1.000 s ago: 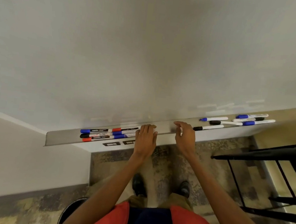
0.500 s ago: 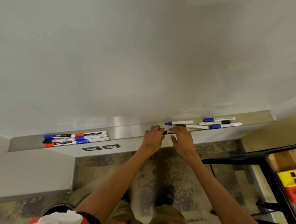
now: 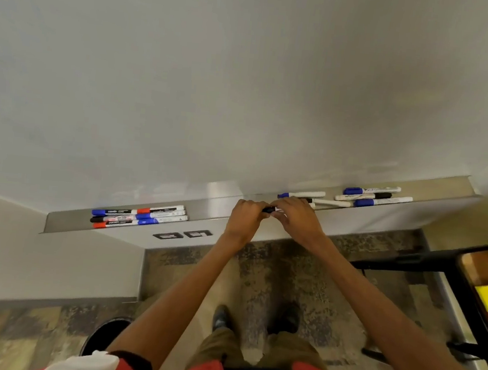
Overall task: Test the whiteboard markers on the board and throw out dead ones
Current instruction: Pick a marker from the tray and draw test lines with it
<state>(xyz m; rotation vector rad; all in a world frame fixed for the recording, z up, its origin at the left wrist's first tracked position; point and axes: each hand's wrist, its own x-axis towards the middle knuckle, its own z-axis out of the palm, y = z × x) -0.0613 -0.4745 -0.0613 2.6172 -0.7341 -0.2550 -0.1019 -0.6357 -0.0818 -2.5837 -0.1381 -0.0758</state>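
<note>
- Head view: your left hand [image 3: 245, 216] and your right hand [image 3: 296, 217] meet just in front of the tray [image 3: 222, 205] under the board [image 3: 247, 79].
- Between them you hold one black marker [image 3: 269, 209]. Only a small bit shows in the gap between your hands: a black end, then a little white.
- The black marker lies sideways, left to right, the same way the tray runs. Its black end points into your left hand. Its white part goes into your right hand.
- Your left hand's fingers are curled round the black end. Your right hand's fingers are curled round the white part. Both holds are small and snug, not wide.
- Neither hand is nearer, since both touch it. Both arms reach out from your body, and the backs of your hands face the camera.
- I think the next move is to pull the cap off. Pull your hands apart sideways, along the marker, not up or down.
- I cannot tell if the cap is loose yet.
- A left bunch of markers [image 3: 140, 216] lies on the tray, well apart from your hands. A right bunch of markers [image 3: 374, 195] lies on the tray near your right hand.
- A dark round bin [image 3: 100, 340] sits on the floor, low on your left side.
</note>
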